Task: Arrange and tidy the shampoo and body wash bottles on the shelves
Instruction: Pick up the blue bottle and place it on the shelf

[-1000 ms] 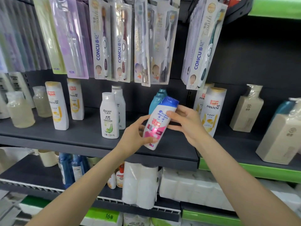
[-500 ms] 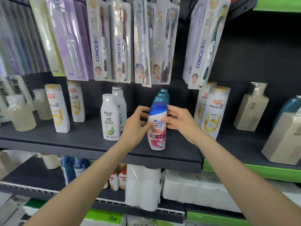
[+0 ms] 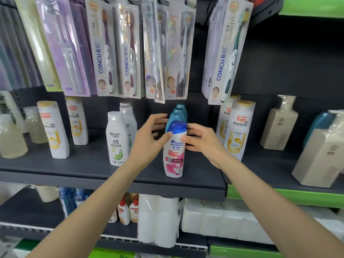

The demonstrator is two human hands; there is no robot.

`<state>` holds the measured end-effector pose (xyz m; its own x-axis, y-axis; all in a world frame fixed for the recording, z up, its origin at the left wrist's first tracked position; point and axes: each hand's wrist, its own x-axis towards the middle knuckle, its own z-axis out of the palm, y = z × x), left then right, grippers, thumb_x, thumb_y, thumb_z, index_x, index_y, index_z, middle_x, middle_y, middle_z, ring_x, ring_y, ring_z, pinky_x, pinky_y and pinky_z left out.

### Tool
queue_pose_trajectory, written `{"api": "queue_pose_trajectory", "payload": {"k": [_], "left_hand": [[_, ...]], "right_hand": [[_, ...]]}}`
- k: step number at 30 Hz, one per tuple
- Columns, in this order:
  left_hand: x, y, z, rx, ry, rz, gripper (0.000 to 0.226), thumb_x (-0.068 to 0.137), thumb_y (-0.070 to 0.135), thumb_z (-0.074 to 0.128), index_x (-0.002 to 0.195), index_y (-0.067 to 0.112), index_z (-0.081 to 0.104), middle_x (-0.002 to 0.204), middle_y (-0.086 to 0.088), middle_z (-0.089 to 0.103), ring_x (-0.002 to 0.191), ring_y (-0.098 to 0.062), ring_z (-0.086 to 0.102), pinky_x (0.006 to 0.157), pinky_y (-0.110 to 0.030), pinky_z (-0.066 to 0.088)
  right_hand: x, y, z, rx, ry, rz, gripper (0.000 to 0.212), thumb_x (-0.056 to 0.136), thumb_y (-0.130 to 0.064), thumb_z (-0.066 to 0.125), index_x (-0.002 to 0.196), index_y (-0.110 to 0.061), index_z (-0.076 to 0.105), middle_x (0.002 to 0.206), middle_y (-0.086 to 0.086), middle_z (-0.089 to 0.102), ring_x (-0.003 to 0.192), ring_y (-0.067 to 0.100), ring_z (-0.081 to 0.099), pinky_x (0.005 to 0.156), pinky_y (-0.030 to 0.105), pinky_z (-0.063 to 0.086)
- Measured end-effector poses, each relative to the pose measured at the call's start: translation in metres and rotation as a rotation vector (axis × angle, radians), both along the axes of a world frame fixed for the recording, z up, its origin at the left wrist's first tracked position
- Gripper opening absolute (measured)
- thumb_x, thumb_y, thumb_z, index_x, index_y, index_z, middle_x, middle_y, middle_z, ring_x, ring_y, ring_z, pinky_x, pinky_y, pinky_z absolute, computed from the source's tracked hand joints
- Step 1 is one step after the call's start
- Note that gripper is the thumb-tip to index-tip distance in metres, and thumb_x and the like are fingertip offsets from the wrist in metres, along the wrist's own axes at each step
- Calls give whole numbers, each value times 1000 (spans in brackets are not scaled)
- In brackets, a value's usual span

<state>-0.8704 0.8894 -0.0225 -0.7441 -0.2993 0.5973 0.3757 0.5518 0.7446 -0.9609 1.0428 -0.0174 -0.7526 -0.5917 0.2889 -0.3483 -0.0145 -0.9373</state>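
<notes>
A white Head & Shoulders bottle (image 3: 174,153) with a blue cap and pink label stands upright near the front of the dark shelf (image 3: 89,164). Behind it runs a row of teal-capped bottles (image 3: 179,112). My left hand (image 3: 149,140) is at the bottle's left. Its thumb tip touches the bottle just under the cap and its fingers spread away from it. My right hand (image 3: 202,140) rests its fingers against the bottle's right side, with the thumb by the cap. White Raclen bottles (image 3: 117,140) stand to the left. Pantene bottles stand to the right (image 3: 239,133) and far left (image 3: 53,131).
Toothbrush packs (image 3: 130,53) hang just above the bottles' caps. Beige boxy bottles (image 3: 279,125) (image 3: 320,159) occupy the right shelf with its green edge. Clear bottles (image 3: 11,138) stand at far left. On the lower shelf are tissue rolls (image 3: 158,220) and small bottles (image 3: 128,211).
The tilted bottle that both hands held has been set upright on the shelf in front of the teal row. My left hand's fingers have since opened away from it.
</notes>
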Motion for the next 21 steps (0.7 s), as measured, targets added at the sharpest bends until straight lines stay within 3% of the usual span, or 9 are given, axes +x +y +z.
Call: {"api": "queue_pose_trajectory", "payload": {"k": [2,5,7,11,16,21], "left_hand": [[-3,-1,7,-145,0,-2,46,85,20,66,126,29,48,120,22,54,108,8,51,87,-6,40],[-11,-2,10,-244,-56,-5,45,84,20,67,126,27,53,125,10,56,106,-3,55,87,-12,44],[-13,-1,9,-261,-77,11,41,84,18,68,122,24,57,122,4,57,101,-8,58,86,-17,49],[-13,2,9,-297,-51,86,38,82,18,69,119,24,59,114,4,58,86,-3,56,73,-3,43],[-13,2,9,-283,-70,98,39,84,19,67,122,22,58,119,1,59,92,-7,58,74,-5,44],[-11,1,11,-289,-90,92,38,84,18,67,121,24,57,120,3,60,93,-7,58,74,-7,43]], "right_hand": [[-5,3,6,-17,12,-51,27,91,-16,61,117,-20,60,110,-1,67,103,10,64,85,31,56],[-15,0,15,-45,57,-164,18,96,-17,52,110,-18,63,111,2,67,104,11,64,88,32,54],[-23,-7,18,-3,112,-204,22,97,-14,50,115,-19,62,116,4,65,109,15,61,90,34,53],[-34,-25,20,138,199,-166,38,96,-11,50,132,-23,53,126,6,59,115,20,56,97,40,50],[-41,-35,21,181,220,-129,42,93,-6,55,132,-21,54,131,9,57,118,23,56,99,44,48],[-44,-40,20,190,237,-154,38,90,-3,58,125,-19,57,122,10,60,111,25,57,96,47,49]]}}
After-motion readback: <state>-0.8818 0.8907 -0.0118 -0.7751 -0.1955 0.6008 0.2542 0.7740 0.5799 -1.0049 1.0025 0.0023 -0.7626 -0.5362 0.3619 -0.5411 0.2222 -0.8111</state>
